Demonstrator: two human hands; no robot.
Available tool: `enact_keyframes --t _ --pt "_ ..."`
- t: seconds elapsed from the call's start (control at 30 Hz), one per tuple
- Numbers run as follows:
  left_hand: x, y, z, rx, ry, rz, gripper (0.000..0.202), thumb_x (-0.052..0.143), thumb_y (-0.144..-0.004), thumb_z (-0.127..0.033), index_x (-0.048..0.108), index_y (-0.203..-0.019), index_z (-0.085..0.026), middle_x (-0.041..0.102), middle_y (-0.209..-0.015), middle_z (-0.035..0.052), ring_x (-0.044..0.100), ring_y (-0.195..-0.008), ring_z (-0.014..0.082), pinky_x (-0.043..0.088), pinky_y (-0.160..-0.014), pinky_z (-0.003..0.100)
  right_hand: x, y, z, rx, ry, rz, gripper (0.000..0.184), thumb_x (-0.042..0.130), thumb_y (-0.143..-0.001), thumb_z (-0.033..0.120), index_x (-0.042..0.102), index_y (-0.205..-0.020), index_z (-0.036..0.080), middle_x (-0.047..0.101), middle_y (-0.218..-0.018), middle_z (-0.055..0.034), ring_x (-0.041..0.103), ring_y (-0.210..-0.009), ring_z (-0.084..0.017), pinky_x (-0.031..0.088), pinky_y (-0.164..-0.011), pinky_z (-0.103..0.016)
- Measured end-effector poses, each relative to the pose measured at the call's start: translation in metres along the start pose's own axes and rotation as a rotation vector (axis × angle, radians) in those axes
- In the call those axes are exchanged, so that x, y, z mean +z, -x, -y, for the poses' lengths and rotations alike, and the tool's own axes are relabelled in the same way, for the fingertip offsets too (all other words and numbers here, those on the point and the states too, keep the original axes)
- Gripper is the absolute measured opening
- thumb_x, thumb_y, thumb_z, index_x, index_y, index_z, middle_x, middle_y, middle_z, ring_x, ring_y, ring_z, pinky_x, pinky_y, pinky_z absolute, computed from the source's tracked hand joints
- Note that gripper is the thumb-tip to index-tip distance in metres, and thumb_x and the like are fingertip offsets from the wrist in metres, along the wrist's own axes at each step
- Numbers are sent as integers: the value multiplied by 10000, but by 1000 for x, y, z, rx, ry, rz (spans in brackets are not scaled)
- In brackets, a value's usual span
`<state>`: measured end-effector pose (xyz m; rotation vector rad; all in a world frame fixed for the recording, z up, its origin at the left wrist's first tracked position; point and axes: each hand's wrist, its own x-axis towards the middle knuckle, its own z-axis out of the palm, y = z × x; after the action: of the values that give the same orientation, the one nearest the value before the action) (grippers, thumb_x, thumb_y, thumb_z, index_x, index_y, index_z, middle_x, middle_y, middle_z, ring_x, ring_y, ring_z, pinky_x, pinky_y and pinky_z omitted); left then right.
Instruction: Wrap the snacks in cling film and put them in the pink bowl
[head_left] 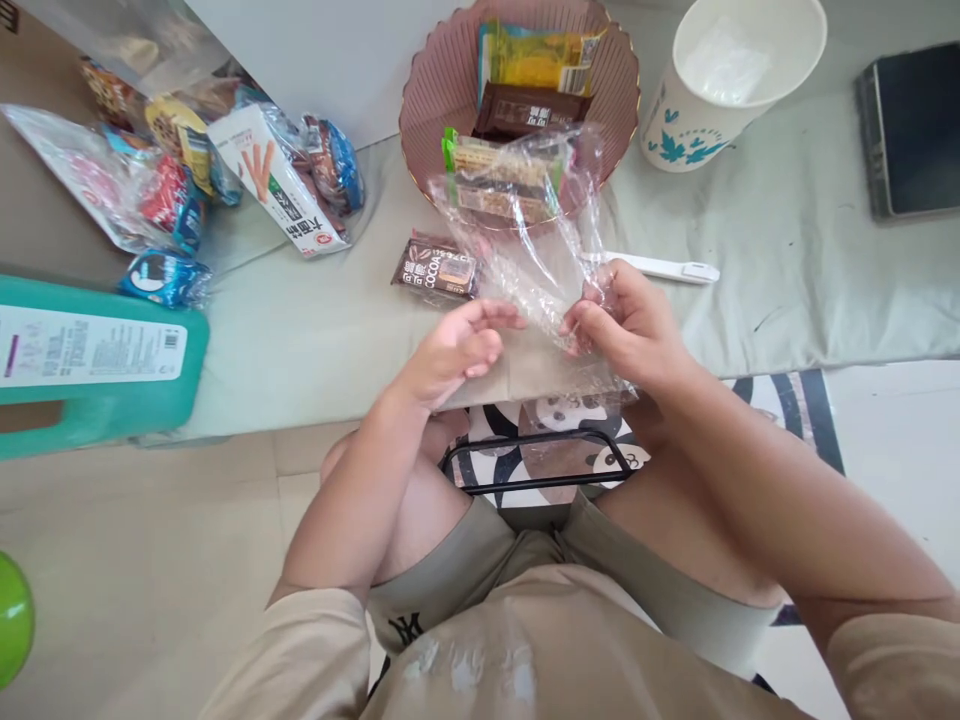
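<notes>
I have clear plastic bag (536, 275) pinched in right hand (634, 325), left hand (454, 350) released, fingers half-curled near the bag, COCOA packet (437, 270) on table (300, 350), pink bowl (444, 100) beyond

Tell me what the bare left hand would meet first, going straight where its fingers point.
Probably the clear, crinkled plastic wrapping held in the bare right hand, just beyond the fingertips of the left hand in the picture; the depth gap is unclear.
</notes>
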<state>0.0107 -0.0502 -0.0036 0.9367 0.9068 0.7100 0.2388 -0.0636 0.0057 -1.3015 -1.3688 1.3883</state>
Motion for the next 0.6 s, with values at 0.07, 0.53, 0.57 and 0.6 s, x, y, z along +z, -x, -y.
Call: enact_keyframes --t 0.07,0.53,0.57,0.6 --pt "9 -7 4 58 -148 8 508 879 -707 -564 700 -992 -183 786 -914 75 581 -570 82 402 -476 217 2 -1 -1 -12 -5 -16 316 692 -839 439 424 -855 271 634 -783 -10 587 -591 -155 485 -572 -339" --pt "-13 -24 2 451 -466 -283 170 763 -838 -370 745 -855 -202 673 -634 -9 633 -545 114 471 -531 240 -3 -15 -11 -1 34 -231 80 606 -865 203 538 -867 246 594 -770 -6 540 -559 -122 446 -547 -314" --pt "-14 -24 2 447 -460 -293 173 770 -830 -374 745 -848 -204 667 -628 -11 621 -535 111 471 -527 241 -3 -16 -12 -4 28 -253 87 609 -874 209 533 -885 250 575 -751 0 539 -565 -128 448 -552 -317" --pt "-16 -23 2 440 -452 -301 180 779 -821 -381 744 -840 -205 657 -617 -14 608 -524 109 473 -524 243 -4 -17 -14 -2 17 -275 91 614 -882 222 532 -905 254 565 -742 3 542 -573 -134 454 -558 -321"
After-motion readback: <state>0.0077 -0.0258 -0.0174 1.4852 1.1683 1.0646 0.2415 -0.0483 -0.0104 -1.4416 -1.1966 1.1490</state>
